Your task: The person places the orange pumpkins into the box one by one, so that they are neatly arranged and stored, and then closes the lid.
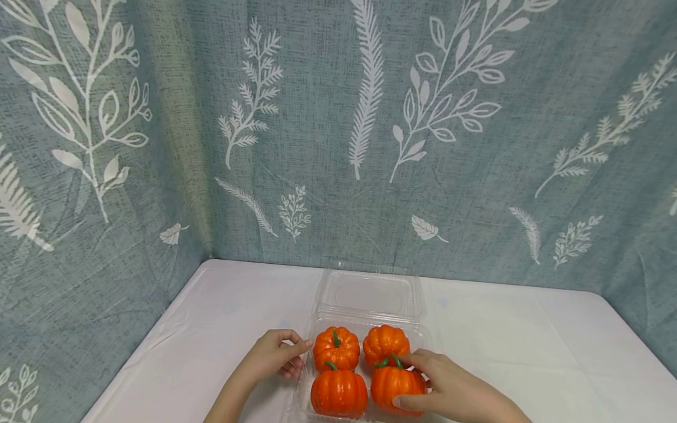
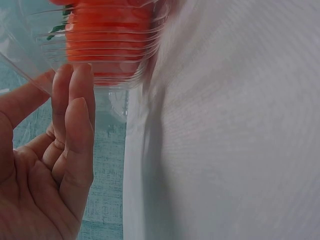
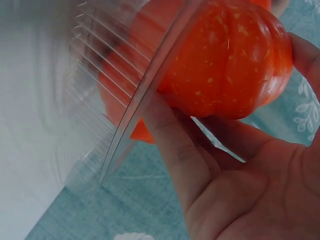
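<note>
A clear plastic clamshell container [image 1: 302, 392] lies on the table with its lid [image 1: 370, 295] folded back, away from me. Inside sit several small orange pumpkins with green stems, in two rows. My right hand [image 1: 449, 385] grips the front right pumpkin [image 1: 394, 388], thumb at its near side and fingers round its far side. In the right wrist view this pumpkin [image 3: 225, 65] stands above the container's rim. My left hand [image 1: 276, 353] pinches the left rim beside the back left pumpkin [image 1: 336, 352]. The front left pumpkin [image 1: 338, 393] and back right pumpkin [image 1: 385, 343] are untouched.
A white cloth covers the table [image 1: 502, 335], with rounded far corners. Behind it and at both sides hangs a blue-green curtain [image 1: 317, 117] with white leaf prints. The lid's far edge lies close to the back curtain.
</note>
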